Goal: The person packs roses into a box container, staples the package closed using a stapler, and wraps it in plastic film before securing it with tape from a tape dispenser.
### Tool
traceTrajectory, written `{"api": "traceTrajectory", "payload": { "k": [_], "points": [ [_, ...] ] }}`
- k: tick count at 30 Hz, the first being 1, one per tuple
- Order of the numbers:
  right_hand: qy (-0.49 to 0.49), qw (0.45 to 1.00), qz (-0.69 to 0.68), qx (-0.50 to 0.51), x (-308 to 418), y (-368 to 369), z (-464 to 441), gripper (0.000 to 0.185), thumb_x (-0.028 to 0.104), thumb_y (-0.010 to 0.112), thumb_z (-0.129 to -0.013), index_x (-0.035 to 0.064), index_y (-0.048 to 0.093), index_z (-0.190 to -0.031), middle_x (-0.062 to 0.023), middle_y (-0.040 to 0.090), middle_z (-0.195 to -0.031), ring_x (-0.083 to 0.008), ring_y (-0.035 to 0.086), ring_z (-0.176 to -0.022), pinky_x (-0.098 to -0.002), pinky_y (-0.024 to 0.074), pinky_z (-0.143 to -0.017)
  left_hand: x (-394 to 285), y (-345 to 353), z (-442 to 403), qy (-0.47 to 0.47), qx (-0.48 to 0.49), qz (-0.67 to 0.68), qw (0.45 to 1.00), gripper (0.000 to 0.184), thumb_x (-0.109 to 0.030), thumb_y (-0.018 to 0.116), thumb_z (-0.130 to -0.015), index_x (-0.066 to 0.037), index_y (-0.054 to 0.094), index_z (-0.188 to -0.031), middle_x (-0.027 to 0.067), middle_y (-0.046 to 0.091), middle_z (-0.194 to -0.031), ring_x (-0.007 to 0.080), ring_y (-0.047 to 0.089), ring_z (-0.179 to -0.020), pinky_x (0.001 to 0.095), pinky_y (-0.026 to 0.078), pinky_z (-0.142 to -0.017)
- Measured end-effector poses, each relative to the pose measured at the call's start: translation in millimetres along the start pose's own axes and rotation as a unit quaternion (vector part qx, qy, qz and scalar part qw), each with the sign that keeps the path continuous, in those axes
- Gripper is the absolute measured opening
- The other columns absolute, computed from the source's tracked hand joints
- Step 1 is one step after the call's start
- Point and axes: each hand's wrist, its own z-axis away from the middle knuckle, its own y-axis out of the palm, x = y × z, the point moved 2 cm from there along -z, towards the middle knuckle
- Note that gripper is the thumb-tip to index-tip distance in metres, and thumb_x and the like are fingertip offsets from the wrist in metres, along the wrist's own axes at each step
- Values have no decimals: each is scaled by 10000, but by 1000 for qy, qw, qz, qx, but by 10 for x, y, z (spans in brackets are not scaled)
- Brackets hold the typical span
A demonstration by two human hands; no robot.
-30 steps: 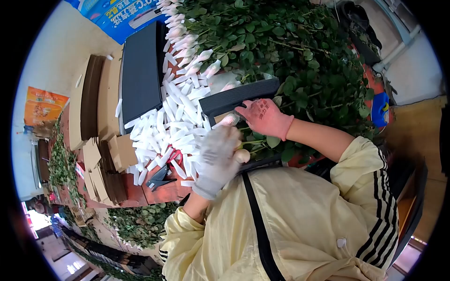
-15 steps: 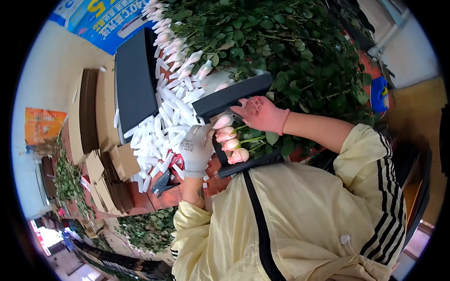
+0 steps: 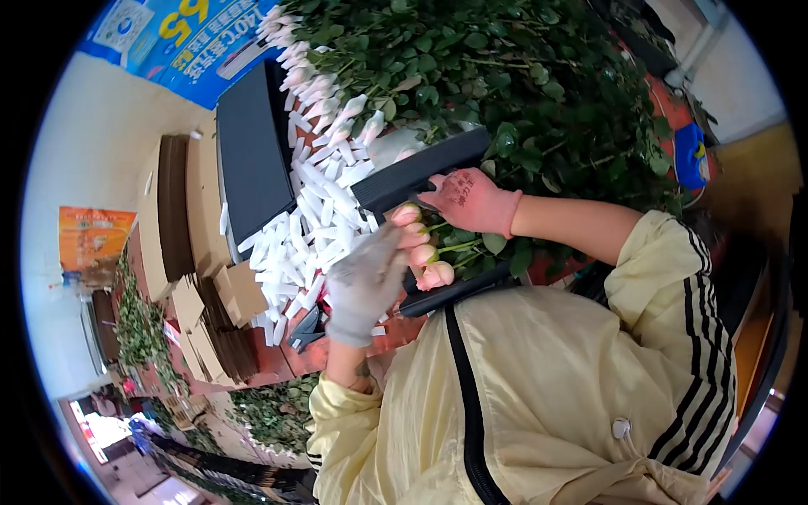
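Note:
Four pink roses (image 3: 435, 275) lie with their heads side by side in a black corrugated sleeve (image 3: 421, 171), whose upper flap stands raised. My right hand (image 3: 474, 202), in a pink glove, is closed at the flap's lower edge, above the rose stems; its fingertips are partly hidden. Just left of the rose heads is my left hand (image 3: 366, 282), in a grey-white glove. Motion blurs its fingers, which overlap the nearest blooms, so I cannot tell whether they grip anything. Beneath it, a dark stapler-like tool (image 3: 307, 329) lies on the red table (image 3: 278, 360).
White foam-like sleeves (image 3: 324, 198) are heaped left of the roses. Leafy rose stems (image 3: 505, 76) pile up behind, with white-netted buds (image 3: 316, 88) along their left side. Black sheets (image 3: 252, 151) and stacked brown cardboard (image 3: 164, 215) stand at the left.
My left hand has moved right, over the rose heads, and is now blurred. My right hand stays at the black flap. The view has shifted slightly.

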Motion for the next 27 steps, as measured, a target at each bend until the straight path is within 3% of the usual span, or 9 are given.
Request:
{"api": "traceTrajectory", "payload": {
  "k": [3, 4, 11, 13, 14, 15, 18, 23, 27],
  "points": [
    [-30, 995, 15, -95, -8, -33, 29, 278, 241, 520, -838, 134, 567, -1091, -102, 604, -951, -263, 610, -900, -399, 469, -742, -76, 188, -2, -11, 46, 5, 999, 273, -244, 581, -847, -83, 655, -1054, 109, 649, -1069, 243, 647, -920, 335, 514, -767],
    [-20, 999, 4, -34, -51, -21, -18, 348, 254, 556, -816, 142, 554, -1145, -100, 611, -994, -272, 604, -937, -398, 462, -789, -45, 251, 8, -20, 82, 0, 996, 277, -262, 576, -850, -92, 657, -1053, 99, 646, -1083, 239, 647, -912, 334, 515, -758],
    [-16, 997, -53, -57, -57, 86, -56, 373, 272, 575, -805, 153, 562, -1158, -81, 620, -1069, -244, 593, -999, -387, 457, -827, 124, 268, 97, -15, 52, 29, 998, 256, -233, 582, -847, -83, 655, -1042, 96, 659, -1029, 230, 655, -842, 323, 513, -710],
    [44, 996, -80, -6, -70, 33, -67, 389, 279, 599, -787, 161, 570, -1157, -79, 621, -1091, -226, 585, -1027, -391, 454, -836, 407, 304, 212, -191, -41, 217, 956, 220, -181, 568, -867, -32, 655, -1003, 51, 660, -843, 116, 602, -650, 260, 495, -601],
    [39, 997, -65, -21, -75, 88, -33, 394, 282, 606, -784, 166, 569, -1159, -81, 624, -1089, -231, 585, -1026, -394, 453, -838, 532, 364, 261, -335, -41, 380, 861, 185, -165, 572, -870, -8, 654, -924, -3, 598, -728, 27, 493, -582, 203, 432, -508],
    [27, 998, -62, -14, -74, 120, -12, 394, 282, 606, -784, 166, 569, -1159, -81, 624, -1089, -231, 585, -1026, -394, 453, -838, 628, 365, 263, -351, 3, 320, 880, 204, -196, 595, -863, 0, 649, -880, -9, 591, -689, 15, 489, -563, 195, 411, -475],
    [19, 998, -24, -58, -75, 110, 26, 390, 277, 615, -792, 155, 579, -1161, -114, 610, -1104, -264, 597, -971, -385, 459, -846, 770, 488, 200, -376, 55, 348, 857, 218, -201, 625, -840, 12, 657, -866, -6, 594, -667, 34, 507, -569, 207, 421, -497],
    [39, 999, -28, -18, -92, 113, 1, 414, 310, 629, -771, 186, 563, -1160, -89, 598, -1127, -240, 589, -985, -380, 453, -828, 755, 472, -57, -330, 57, 222, 916, 226, -177, 665, -799, 39, 672, -864, 19, 639, -710, 69, 544, -603, 228, 447, -557],
    [26, 998, -16, -50, -90, 130, 37, 410, 311, 630, -773, 199, 561, -1161, -85, 597, -1125, -240, 590, -969, -380, 452, -819, 917, 657, -13, -327, 35, 318, 889, 224, -168, 701, -796, 45, 676, -864, 32, 651, -722, 60, 545, -620, 218, 447, -557]
  ]
}}
